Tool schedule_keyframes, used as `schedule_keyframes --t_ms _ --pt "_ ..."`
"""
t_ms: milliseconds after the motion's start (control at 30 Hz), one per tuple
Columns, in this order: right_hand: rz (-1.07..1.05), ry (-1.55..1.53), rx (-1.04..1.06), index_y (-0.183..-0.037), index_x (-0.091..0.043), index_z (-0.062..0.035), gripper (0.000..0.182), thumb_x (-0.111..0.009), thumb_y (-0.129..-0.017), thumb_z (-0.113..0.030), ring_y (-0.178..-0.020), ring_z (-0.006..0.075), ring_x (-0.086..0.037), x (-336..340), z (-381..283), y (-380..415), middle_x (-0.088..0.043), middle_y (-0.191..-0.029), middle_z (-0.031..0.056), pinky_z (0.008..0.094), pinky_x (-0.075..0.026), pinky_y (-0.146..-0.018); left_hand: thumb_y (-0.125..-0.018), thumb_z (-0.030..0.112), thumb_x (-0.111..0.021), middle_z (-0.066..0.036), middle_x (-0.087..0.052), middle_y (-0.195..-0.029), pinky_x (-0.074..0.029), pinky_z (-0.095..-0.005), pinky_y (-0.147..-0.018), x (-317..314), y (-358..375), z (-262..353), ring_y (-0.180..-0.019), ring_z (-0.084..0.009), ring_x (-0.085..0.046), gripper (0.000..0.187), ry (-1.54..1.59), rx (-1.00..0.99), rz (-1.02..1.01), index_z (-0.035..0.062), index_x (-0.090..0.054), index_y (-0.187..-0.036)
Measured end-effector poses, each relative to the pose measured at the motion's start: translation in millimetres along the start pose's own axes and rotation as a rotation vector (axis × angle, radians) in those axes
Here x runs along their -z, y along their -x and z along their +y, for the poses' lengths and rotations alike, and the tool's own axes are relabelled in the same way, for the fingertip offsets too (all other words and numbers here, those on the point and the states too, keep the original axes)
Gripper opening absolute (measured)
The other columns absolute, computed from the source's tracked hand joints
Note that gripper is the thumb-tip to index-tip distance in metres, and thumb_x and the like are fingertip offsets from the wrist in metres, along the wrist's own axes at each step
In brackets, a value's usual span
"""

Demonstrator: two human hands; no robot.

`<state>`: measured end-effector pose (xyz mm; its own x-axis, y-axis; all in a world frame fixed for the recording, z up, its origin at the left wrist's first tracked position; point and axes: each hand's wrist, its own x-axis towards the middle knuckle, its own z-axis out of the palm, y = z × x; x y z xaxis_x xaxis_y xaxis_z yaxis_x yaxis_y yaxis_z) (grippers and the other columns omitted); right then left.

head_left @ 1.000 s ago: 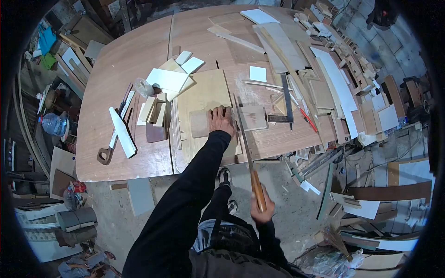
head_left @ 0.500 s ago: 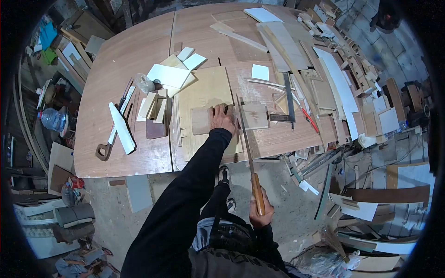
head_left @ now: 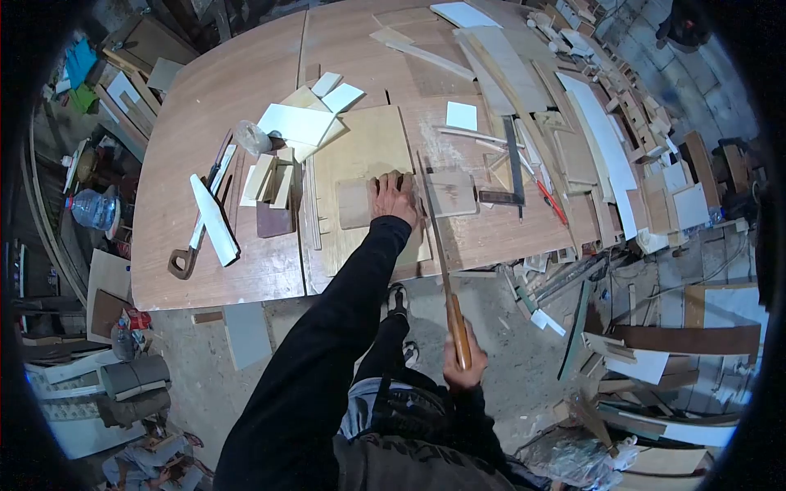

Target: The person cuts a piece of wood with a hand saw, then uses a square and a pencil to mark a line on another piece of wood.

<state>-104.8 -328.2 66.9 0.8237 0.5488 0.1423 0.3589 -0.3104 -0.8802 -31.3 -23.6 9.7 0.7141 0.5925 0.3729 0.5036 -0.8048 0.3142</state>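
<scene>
My left hand [head_left: 395, 199] presses down on a short wooden board [head_left: 354, 204], its fingers reaching over the far edge. The board's other end [head_left: 453, 194] sticks out to the right. Beneath its left part lies a larger pale plywood sheet [head_left: 360, 139]. In my right hand [head_left: 465, 360] is the wooden handle of a handsaw [head_left: 436, 229], fingers wrapped round it in front of the table edge. The saw's blade points away from me and crosses the board just right of my left hand.
A metal try square [head_left: 513, 164] and a red pencil [head_left: 551, 203] lie to the right. On the left are a second handsaw [head_left: 182, 262], a white strip [head_left: 214, 221] and stacked offcuts [head_left: 270, 180]. Long boards [head_left: 508, 65] cover the table's right side.
My right hand and the saw have moved slightly forward, away from me. My left hand stays on the board, and the whole view has shifted a little.
</scene>
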Motion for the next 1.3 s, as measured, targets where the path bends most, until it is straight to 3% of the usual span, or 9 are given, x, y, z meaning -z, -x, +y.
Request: schedule_keyframes --t_ms 167,367,433,533,633,800,867,1100,1300 --pt "-0.004 -0.082 -0.074 -0.128 -0.056 -0.0062 0.039 -0.06 -0.089 -0.012 -0.081 0.0195 -0.069 -31.7 -0.4 -60.0 -0.067 -0.094 0.0184 0.0307 -0.053 -0.071 -0.07 0.019 -0.063 -0.017 -0.053 -0.115 -0.03 -0.0496 -0.103 -3.6 1.6 0.6 -0.113 -0.035 -0.046 0.049 -0.044 -0.017 0.019 0.0066 -0.06 -0.118" --pt "0.011 -0.031 -0.047 -0.128 -0.055 -0.0055 0.042 -0.062 -0.087 -0.012 -0.076 0.0209 -0.069 0.8 16.6 11.0 -0.068 -0.094 0.0183 0.0307 -0.053 -0.07 -0.07 0.019 -0.063 -0.015 -0.054 -0.116 -0.03 -0.0493 -0.103 -12.9 2.5 -3.4 -0.112 -0.0342 -0.047 0.049 -0.063 -0.018 0.051 0.0072 -0.061 -0.117" --pt "-0.034 -0.011 -0.175 -0.125 -0.057 0.001 0.04 -0.063 -0.087 -0.011 -0.079 0.0204 -0.068 9.8 0.0 19.6 -0.068 -0.097 0.017 0.0289 -0.052 -0.074 -0.069 0.018 -0.063 -0.015 -0.054 -0.115 -0.03 -0.0491 -0.103 -3.8 2.5 -1.3 -0.112 -0.0339 -0.047 0.048 -0.044 -0.018 0.025 0.0072 -0.061 -0.116" --pt "0.011 -0.063 -0.046 -0.127 -0.055 -0.0014 0.043 -0.064 -0.086 -0.012 -0.077 0.0213 -0.069 -15.2 11.7 -31.2 -0.068 -0.093 0.0194 0.0309 -0.053 -0.07 -0.068 0.016 -0.063 -0.015 -0.054 -0.115 -0.03 -0.0487 -0.102 -5.8 2.5 0.4 -0.111 -0.0336 -0.047 0.047 -0.017 -0.024 0.019 0.0072 -0.061 -0.115" --pt "0.001 -0.153 -0.124 -0.127 -0.055 -0.0017 0.043 -0.064 -0.086 -0.012 -0.079 0.0223 -0.07 -33.4 8.0 -65.4 -0.068 -0.092 0.019 0.031 -0.053 -0.07 -0.069 0.019 -0.064 -0.015 -0.053 -0.115 -0.028 -0.0499 -0.104 -5.7 0.7 -3.7 -0.114 -0.0333 -0.046 0.049 -0.016 -0.036 0.011 0.0072 -0.06 -0.117" --pt "-0.025 -0.046 -0.102 -0.127 -0.056 -0.0024 0.043 -0.063 -0.085 -0.009 -0.08 0.022 -0.07 -1.2 0.4 3.3 -0.068 -0.092 0.0178 0.0312 -0.053 -0.07 -0.071 0.023 -0.066 -0.016 -0.053 -0.115 -0.027 -0.051 -0.105 -9.7 4.8 -3.6 -0.115 -0.0329 -0.045 0.05 -0.005 -0.005 -0.004 0.0071 -0.06 -0.118" --pt "-0.039 -0.084 -0.183 -0.126 -0.056 0.0022 0.038 -0.06 -0.09 -0.009 -0.096 0.0173 -0.065 10.2 -8.0 19.4 -0.067 -0.106 0.0177 0.0291 -0.049 -0.083 -0.071 0.022 -0.065 -0.015 -0.053 -0.114 -0.027 -0.0507 -0.105 -8.7 2.0 -2.6 -0.115 -0.0328 -0.045 0.05 -0.032 -0.007 -0.021 0.0064 -0.061 -0.118" --pt "0.046 -0.174 -0.071 -0.129 -0.053 -0.0003 0.044 -0.061 -0.086 -0.008 -0.074 0.0174 -0.066 -36.8 9.8 -60.1 -0.068 -0.093 0.0164 0.0299 -0.052 -0.07 -0.069 0.022 -0.065 -0.015 -0.053 -0.115 -0.027 -0.0504 -0.105 -6.2 3.4 0.4 -0.116 -0.0321 -0.045 0.05 -0.007 -0.04 -0.001 0.0064 -0.06 -0.117" --pt "0.028 -0.024 -0.069 -0.129 -0.054 -0.0012 0.043 -0.063 -0.088 -0.011 -0.081 0.0163 -0.067 2.2 -13.1 13.1 -0.068 -0.095 0.0177 0.0297 -0.052 -0.071 -0.071 0.025 -0.066 -0.016 -0.052 -0.121 -0.025 -0.0507 -0.108 -6.4 8.3 3.9 -0.12 -0.033 -0.043 0.057 -0.037 -0.026 -0.034 0.006 -0.057 -0.123"
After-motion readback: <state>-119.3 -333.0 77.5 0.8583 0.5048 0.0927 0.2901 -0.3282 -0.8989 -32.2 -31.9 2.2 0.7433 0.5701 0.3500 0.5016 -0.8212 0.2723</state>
